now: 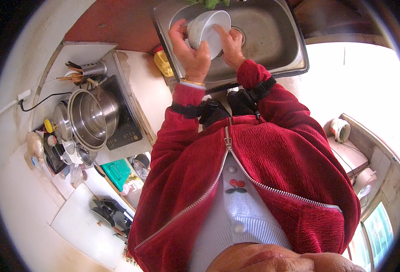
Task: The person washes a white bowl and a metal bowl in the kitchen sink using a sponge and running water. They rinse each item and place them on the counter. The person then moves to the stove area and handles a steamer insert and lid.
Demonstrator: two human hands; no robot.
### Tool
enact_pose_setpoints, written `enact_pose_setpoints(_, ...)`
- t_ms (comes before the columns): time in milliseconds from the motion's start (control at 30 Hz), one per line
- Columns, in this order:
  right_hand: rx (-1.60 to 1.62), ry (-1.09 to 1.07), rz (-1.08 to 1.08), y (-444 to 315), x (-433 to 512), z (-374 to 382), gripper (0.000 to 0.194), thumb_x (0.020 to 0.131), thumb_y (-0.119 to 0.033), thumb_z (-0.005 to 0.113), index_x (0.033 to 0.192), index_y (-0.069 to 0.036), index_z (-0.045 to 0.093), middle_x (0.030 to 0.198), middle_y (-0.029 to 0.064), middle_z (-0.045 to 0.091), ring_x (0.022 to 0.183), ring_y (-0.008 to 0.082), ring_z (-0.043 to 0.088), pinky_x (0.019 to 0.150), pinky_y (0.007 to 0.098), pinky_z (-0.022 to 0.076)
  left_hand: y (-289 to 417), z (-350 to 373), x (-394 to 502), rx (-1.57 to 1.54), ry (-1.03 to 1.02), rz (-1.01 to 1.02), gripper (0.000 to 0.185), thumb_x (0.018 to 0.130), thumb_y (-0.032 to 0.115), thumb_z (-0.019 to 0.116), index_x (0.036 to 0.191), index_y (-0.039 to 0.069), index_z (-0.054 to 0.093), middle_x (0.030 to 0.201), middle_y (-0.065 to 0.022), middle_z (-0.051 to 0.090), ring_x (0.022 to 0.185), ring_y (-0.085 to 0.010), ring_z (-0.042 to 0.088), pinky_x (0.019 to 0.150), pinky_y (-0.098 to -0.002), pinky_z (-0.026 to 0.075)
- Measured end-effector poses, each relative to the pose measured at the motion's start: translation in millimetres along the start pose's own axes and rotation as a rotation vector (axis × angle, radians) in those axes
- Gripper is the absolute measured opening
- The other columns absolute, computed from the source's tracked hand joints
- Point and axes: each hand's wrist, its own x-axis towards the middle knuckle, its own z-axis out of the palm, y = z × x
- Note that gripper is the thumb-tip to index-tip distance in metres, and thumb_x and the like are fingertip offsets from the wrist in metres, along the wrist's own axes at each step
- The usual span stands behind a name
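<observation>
A white bowl [217,37] is tilted on its side over the metal sink [271,37], its opening turned towards the right. My left hand [191,56] holds it from the left, with the fingers around the outer wall and the thumb at the near rim. From the right, my right hand [233,46] grips the rim, its fingers reaching into the bowl. Part of the drain [243,35] shows behind my right hand. Whether a second white piece lies below the bowl, I cannot tell.
Green leaves [211,2] lie at the sink's far edge. A yellow bottle [164,63] stands left of the sink. Further left, a steel pot [92,117] rests on a black induction cooktop [126,124] beside a steel utensil holder [92,72]. A green cutting board [116,173] lies lower down.
</observation>
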Motion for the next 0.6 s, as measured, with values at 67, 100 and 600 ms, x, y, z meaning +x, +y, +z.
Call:
enact_pose_setpoints(67, 0.015, 0.005, 0.009, 0.5, 0.0, 0.6, 0.025, 0.084, -0.021, 0.07, 0.083, 0.004, 0.071, 0.076, 0.0039, 0.069, 0.064, 0.0105, 0.06, 0.056, 0.0281, 0.0465, 0.2, 0.7, 1.0, -0.004, -0.003, 0.004, 0.059, 0.07, -0.002, 0.053, 0.128, 0.002, 0.042, 0.105, -0.0147, 0.058, 0.094, -0.0231, 0.058, 0.09, -0.0346, 0.047)
enact_pose_setpoints(100, 0.022, 0.009, 0.02, 0.3, 0.1, 0.8, 0.025, 0.084, -0.021, 0.07, 0.082, 0.004, 0.071, 0.076, 0.004, 0.069, 0.064, 0.0107, 0.061, 0.057, 0.0281, 0.0467, 0.2, 0.9, 1.4, -0.004, -0.006, 0.006, 0.059, 0.07, -0.002, 0.053, 0.128, 0.002, 0.042, 0.105, -0.0148, 0.058, 0.094, -0.0233, 0.058, 0.09, -0.0347, 0.047)
enact_pose_setpoints(600, -0.159, 0.012, 0.022, -6.4, 10.4, -7.0, 0.021, 0.078, -0.016, 0.072, 0.088, 0.003, 0.071, 0.081, 0.0078, 0.07, 0.068, 0.0162, 0.064, 0.061, 0.0295, 0.0502, 2.7, 2.3, 0.0, 0.059, -0.037, 0.044, 0.058, 0.068, 0.002, 0.056, 0.125, 0.0, 0.046, 0.108, -0.0153, 0.057, 0.099, -0.0258, 0.058, 0.093, -0.037, 0.046)
